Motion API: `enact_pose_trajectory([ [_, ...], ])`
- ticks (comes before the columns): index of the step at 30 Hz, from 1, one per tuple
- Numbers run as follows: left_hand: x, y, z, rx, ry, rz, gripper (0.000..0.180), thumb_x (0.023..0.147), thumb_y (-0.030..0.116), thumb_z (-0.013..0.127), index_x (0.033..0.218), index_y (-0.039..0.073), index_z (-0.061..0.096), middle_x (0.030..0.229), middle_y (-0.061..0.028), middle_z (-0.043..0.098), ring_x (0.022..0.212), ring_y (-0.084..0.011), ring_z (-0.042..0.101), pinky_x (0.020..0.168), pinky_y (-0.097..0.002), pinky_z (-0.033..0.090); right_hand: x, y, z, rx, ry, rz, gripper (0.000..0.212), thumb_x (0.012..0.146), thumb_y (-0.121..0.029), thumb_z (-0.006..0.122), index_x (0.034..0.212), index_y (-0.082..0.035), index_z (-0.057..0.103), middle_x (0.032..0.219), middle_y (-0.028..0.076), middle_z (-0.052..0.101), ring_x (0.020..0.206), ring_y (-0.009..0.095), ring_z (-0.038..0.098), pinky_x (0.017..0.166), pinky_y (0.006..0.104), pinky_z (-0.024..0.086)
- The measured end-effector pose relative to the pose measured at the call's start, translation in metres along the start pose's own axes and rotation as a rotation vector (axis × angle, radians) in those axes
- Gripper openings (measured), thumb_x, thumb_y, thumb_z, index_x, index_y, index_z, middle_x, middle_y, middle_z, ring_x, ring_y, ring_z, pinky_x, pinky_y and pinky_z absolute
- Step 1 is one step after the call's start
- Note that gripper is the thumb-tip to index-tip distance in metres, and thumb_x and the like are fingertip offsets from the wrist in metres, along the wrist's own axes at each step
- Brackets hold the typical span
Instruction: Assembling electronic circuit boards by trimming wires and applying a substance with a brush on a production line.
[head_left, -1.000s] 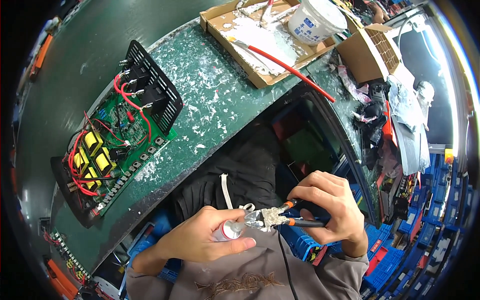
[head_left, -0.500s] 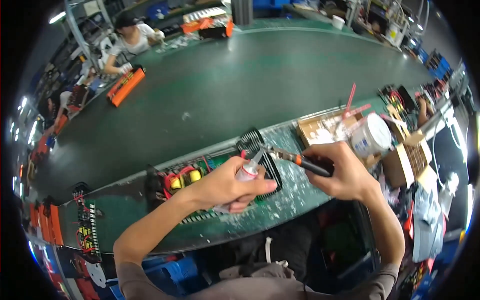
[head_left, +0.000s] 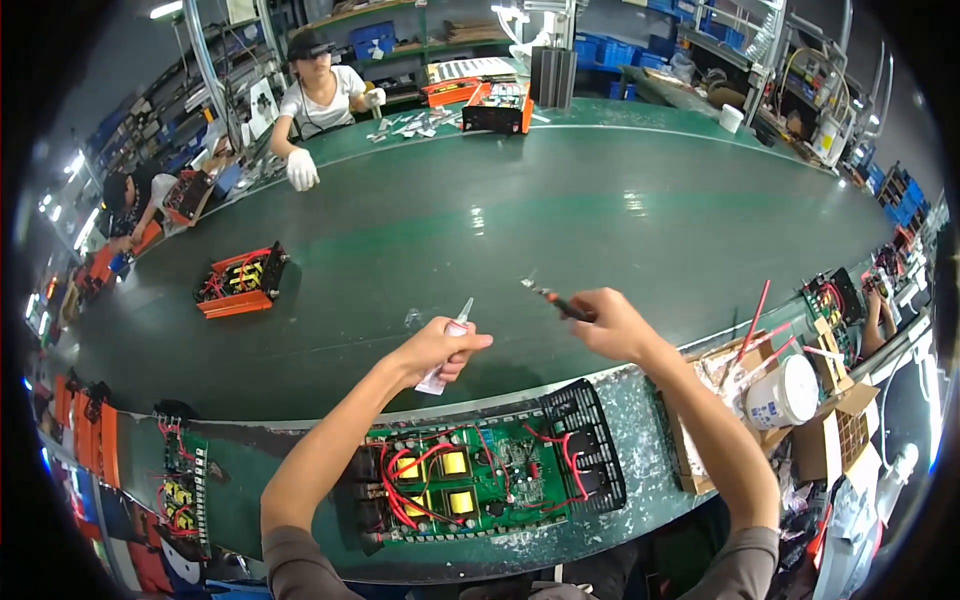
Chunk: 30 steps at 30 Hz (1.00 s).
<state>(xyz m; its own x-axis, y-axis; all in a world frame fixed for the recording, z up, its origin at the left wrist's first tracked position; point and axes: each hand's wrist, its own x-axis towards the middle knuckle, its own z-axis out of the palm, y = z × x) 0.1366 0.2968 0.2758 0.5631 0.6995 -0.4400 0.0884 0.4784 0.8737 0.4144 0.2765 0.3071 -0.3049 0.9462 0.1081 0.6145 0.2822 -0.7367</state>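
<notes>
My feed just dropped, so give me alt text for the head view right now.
Over a wide green belt, the left hand holds a small white tube and the right hand holds a thin orange-handled tool. A green circuit board with red wires lies below them, a white tub at right.

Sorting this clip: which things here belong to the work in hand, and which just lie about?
In hand:
left hand holding small tube
right hand holding cutters
green circuit board below

Lying about:
white tub
cardboard box
orange unit on belt
</notes>
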Motion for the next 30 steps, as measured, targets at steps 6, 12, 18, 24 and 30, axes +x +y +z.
enact_pose_trajectory([
  [6,-0.087,-0.016,0.055,0.430,0.138,0.512,0.035,0.085,0.012,0.070,0.059,0.006,0.048,0.051,0.0034,0.045,0.046,-0.0042,0.040,0.042,-0.0247,0.027,-0.107,-0.038,-0.027,0.154,0.057,0.084,0.022,0.082,-0.001,0.044,0.100,0.005,0.055,0.080,0.003,0.049,0.076,0.010,0.047,0.068,0.0241,0.039],
  [12,-0.135,-0.027,0.122,0.551,-0.048,0.806,0.033,0.075,-0.001,0.074,0.057,0.005,0.047,0.050,-0.0028,0.045,0.042,-0.0128,0.040,0.041,-0.0286,0.027,-0.225,-0.078,-0.026,0.255,0.219,0.403,0.019,0.086,-0.006,0.043,0.090,0.003,0.059,0.063,-0.006,0.039,0.058,0.003,0.036,0.053,0.0216,0.029],
  [18,-0.145,-0.047,0.164,0.573,-0.104,0.992,0.036,0.075,0.006,0.077,0.057,0.006,0.045,0.051,-0.0038,0.041,0.040,-0.0161,0.037,0.039,-0.0311,0.024,-0.313,-0.073,-0.017,0.500,0.307,0.531,0.027,0.087,-0.003,0.039,0.107,0.008,0.053,0.053,0.006,0.054,0.042,0.010,0.049,0.044,0.0204,0.037],
  [24,-0.153,-0.052,0.192,0.713,-0.146,1.154,0.033,0.071,0.000,0.076,0.060,0.008,0.046,0.052,-0.0020,0.046,0.040,-0.0149,0.042,0.037,-0.0277,0.028,-0.378,-0.067,-0.004,0.668,0.352,0.581,0.034,0.090,-0.007,0.040,0.119,0.010,0.045,0.079,0.021,0.067,0.072,0.028,0.069,0.054,0.0302,0.056],
  [30,-0.161,-0.055,0.209,0.802,-0.116,1.294,0.034,0.069,0.003,0.079,0.062,0.008,0.046,0.054,-0.0020,0.048,0.041,-0.0154,0.044,0.037,-0.0269,0.032,-0.404,-0.060,0.013,0.786,0.399,0.456,0.050,0.084,-0.002,0.041,0.133,0.007,0.037,0.111,0.023,0.061,0.109,0.034,0.061,0.070,0.0422,0.060],
])
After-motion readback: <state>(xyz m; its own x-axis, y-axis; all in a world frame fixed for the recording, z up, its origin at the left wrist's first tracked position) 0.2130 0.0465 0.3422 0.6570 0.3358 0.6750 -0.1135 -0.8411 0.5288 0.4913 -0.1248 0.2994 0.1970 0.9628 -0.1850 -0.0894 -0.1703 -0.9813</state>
